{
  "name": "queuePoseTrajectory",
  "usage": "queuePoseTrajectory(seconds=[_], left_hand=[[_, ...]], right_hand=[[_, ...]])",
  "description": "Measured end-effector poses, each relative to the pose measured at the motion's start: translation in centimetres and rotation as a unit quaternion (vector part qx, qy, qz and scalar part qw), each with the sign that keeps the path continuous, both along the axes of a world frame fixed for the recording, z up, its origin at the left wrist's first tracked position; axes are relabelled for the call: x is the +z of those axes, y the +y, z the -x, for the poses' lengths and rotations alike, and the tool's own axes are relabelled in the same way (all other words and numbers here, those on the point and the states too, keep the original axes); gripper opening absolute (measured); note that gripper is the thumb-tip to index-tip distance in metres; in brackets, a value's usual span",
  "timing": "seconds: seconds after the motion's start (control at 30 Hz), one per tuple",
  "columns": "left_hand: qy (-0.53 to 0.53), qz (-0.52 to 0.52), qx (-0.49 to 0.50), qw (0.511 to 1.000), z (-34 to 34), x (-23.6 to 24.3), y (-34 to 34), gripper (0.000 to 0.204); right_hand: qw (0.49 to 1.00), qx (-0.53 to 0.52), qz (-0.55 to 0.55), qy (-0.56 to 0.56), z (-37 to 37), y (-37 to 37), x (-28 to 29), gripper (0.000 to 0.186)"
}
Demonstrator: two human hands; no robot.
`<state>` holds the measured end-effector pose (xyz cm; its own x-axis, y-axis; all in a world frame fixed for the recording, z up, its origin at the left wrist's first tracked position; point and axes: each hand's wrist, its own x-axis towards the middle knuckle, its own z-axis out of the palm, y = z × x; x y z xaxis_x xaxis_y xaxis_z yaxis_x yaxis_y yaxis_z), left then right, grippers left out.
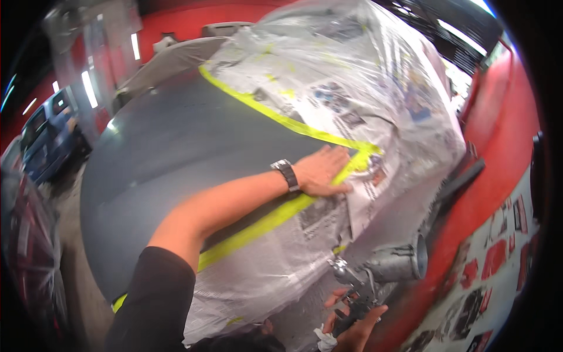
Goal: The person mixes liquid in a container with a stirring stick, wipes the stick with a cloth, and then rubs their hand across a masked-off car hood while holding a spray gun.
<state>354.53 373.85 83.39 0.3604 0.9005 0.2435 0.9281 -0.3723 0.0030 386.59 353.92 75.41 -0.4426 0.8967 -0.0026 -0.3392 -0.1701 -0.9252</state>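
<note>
My left hand (321, 171) lies with fingers outstretched on the dark grey car hood (146, 152), near a corner of the yellow-green masking tape (252, 237) that borders it. A watch (285, 175) is on that wrist. At the lower right my right hand (358, 328) is wrapped round a metal spray gun (355, 284) with a silver cup (399, 258). A small white crumpled piece (325, 339), maybe paper or cloth, is at that hand. Clear plastic and printed paper (346, 64) cover the car beyond the tape and below it.
A red wall (504, 117) runs along the right, above a pale area with printed pictures (492, 258). A blue vehicle (44, 135) stands at the far left, with a plastic-wrapped dark red object (26, 234) nearer. A covered car part (164, 64) is behind the hood.
</note>
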Motion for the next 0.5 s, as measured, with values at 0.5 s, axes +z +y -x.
queuePoseTrajectory(seconds=[0.5], left_hand=[[-0.088, -0.049, 0.508, 0.856, 15.7, -6.6, -52.5, 0.093]], right_hand=[[0.993, 0.103, -0.053, 0.021, 8.5, -4.3, 4.0, 0.105]])
